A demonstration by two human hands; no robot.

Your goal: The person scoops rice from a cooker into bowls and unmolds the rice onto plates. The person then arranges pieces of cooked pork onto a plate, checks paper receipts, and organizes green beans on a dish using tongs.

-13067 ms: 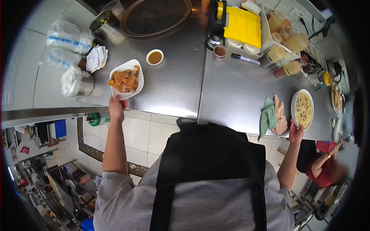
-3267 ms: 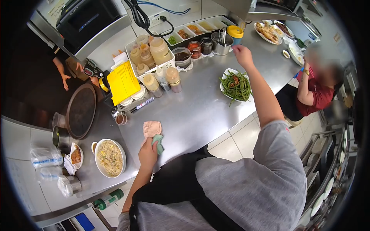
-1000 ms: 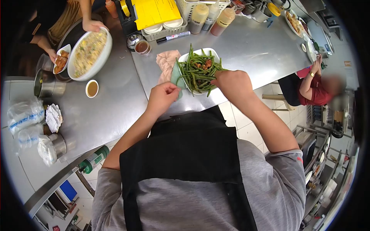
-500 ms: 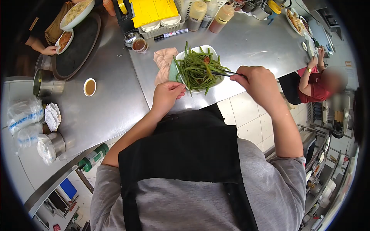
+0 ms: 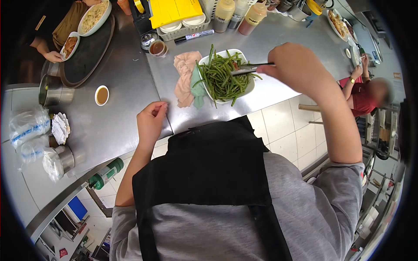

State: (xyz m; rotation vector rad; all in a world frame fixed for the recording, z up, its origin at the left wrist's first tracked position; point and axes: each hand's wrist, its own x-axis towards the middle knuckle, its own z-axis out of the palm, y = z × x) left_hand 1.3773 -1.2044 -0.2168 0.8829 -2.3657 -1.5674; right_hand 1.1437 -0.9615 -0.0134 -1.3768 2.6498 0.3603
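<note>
Green beans (image 5: 224, 78) are heaped in a white square bowl (image 5: 249, 89) near the counter's front edge. My right hand (image 5: 296, 65) is closed on metal tongs (image 5: 254, 68), whose tips reach the right side of the beans. Left of the bowl, my left hand (image 5: 151, 119) is at the counter edge, its fingers curled together; whether anything small is between them is hidden. A pink cloth (image 5: 185, 78) and a green cloth (image 5: 198, 93) lie between that hand and the bowl, the green one beside the bowl's left rim.
Sauce cup (image 5: 102, 95) at left. Another person's hand (image 5: 54, 56) holds a dish of browned food (image 5: 69, 45) beside a rice bowl (image 5: 93, 18) over a round tray (image 5: 93, 52). Squeeze bottles (image 5: 252, 18), a marker (image 5: 194, 36) stand or lie behind. A person in red (image 5: 363, 95) is right.
My left hand has moved left, away from the bowl and cloths. My right hand, with the tongs, has risen slightly. The other person's rice bowl and dish have shifted slightly.
</note>
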